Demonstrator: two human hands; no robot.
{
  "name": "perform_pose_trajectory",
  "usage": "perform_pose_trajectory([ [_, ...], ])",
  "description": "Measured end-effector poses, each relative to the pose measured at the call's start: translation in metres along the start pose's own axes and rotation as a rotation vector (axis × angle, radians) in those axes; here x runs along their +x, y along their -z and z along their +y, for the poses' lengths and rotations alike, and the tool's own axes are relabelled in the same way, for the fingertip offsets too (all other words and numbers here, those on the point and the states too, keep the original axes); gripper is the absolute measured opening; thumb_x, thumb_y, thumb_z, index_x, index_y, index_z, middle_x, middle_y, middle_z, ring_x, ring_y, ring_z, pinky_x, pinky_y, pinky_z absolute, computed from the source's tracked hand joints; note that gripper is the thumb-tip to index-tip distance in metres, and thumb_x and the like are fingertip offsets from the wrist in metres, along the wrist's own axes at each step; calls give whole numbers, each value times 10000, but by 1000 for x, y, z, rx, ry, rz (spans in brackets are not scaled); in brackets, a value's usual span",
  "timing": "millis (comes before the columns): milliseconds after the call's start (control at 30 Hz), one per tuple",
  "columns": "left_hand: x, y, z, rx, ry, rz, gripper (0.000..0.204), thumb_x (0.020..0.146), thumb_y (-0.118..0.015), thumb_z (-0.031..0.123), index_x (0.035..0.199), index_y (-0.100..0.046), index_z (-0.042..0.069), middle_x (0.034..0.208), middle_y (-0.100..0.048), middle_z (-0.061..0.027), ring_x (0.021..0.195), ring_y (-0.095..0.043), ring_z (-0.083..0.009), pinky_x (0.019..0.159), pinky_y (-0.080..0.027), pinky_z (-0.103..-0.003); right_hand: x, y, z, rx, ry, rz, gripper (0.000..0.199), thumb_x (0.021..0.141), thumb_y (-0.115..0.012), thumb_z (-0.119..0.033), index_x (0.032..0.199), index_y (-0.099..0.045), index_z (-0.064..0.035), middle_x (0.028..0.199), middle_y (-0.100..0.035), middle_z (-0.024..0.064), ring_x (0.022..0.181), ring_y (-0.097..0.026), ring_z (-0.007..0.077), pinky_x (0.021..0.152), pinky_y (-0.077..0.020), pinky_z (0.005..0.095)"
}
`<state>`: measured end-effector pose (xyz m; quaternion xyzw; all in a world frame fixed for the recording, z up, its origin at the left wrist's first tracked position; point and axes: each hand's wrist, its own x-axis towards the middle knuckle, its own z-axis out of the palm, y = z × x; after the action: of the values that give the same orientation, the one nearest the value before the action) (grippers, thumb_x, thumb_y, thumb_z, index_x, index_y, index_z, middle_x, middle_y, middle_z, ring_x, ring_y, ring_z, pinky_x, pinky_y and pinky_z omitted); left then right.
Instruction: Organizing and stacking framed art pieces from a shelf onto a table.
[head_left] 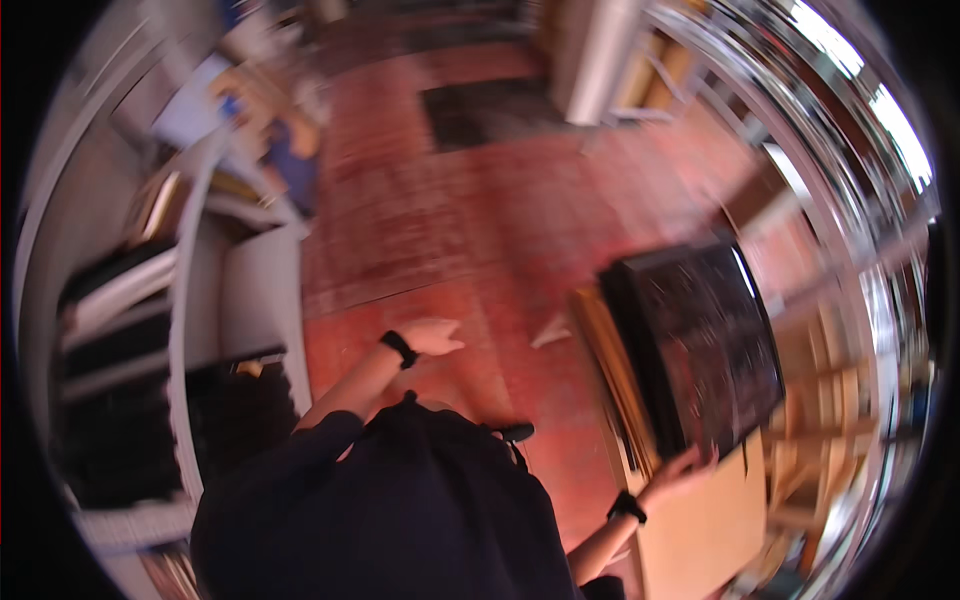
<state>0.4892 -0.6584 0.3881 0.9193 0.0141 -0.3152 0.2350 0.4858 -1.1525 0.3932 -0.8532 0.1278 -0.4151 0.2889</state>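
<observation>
My left hand (432,337), with a black band at the wrist, hangs over the red floor in front of my body. Its fingers look loosely apart, though blurred, and nothing shows in them. On the right, my right hand (682,474) has its fingers spread at the near edge of a large black glossy slab-like item (695,345). Whether the fingertips touch it cannot be told. That item rests on a light wooden surface (700,525). Along its left side run brown, flat, board-like pieces (610,370).
To my left stands a grey shelf unit (185,330) holding dark stacked items. Long metal racks (850,250) line the right, with wooden frames (815,420) below. A dark mat (490,112) lies farther ahead on the worn red floor (400,200).
</observation>
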Motion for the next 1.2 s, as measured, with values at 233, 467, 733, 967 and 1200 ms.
perform_pose_trajectory([
  [233, -97, -68, -140, -417, 266, 417, 456, 879, -514, 323, 1175, -509, -24, 1225, -520, -228, 1147, -488, -356, 948, -402, -425, -67, -40, -41, 129, -46, -160, 301, 946, -449, -94, 1217, -460, 37, 1180, -543, 206, 1057, -552, 313, 931, -456, 399],
  [467, -218, -156, -282, -434, 730, 1172, 338, 796, -597, 231, 973, -536, -51, 1002, -549, -279, 970, -515, -442, 849, -428, -473, -195, -109, -50, 154, 7, -713, 291, 899, -479, -113, 1138, -520, 48, 1135, -571, 219, 1039, -570, 332, 882, -473, 412],
  [733, -289, -266, -420, -946, 1167, 1631, 378, 785, -638, 336, 946, -567, 1, 852, -609, -181, 795, -613, -318, 738, -498, -432, -248, -103, -42, -17, 43, -1167, 364, 854, -510, -127, 1162, -493, 66, 1093, -570, 203, 969, -591, 309, 834, -485, 396],
  [967, -291, -279, -440, -2019, 1088, 1623, 335, 778, -672, 397, 813, -587, 75, 686, -574, -41, 554, -549, -145, 504, -465, -292, -225, -61, -13, -121, -459, -1316, 376, 879, -505, -174, 1177, -493, 55, 1113, -572, 205, 1014, -581, 292, 861, -479, 380],
  [1200, -292, -273, -431, -2017, 1222, 1479, 389, 770, -686, 393, 961, -591, 69, 780, -600, -75, 602, -577, -180, 525, -476, -304, -251, -41, 6, -64, -650, -1375, 379, 885, -502, -186, 1181, -493, 50, 1118, -573, 203, 1022, -578, 288, 869, -476, 379],
])
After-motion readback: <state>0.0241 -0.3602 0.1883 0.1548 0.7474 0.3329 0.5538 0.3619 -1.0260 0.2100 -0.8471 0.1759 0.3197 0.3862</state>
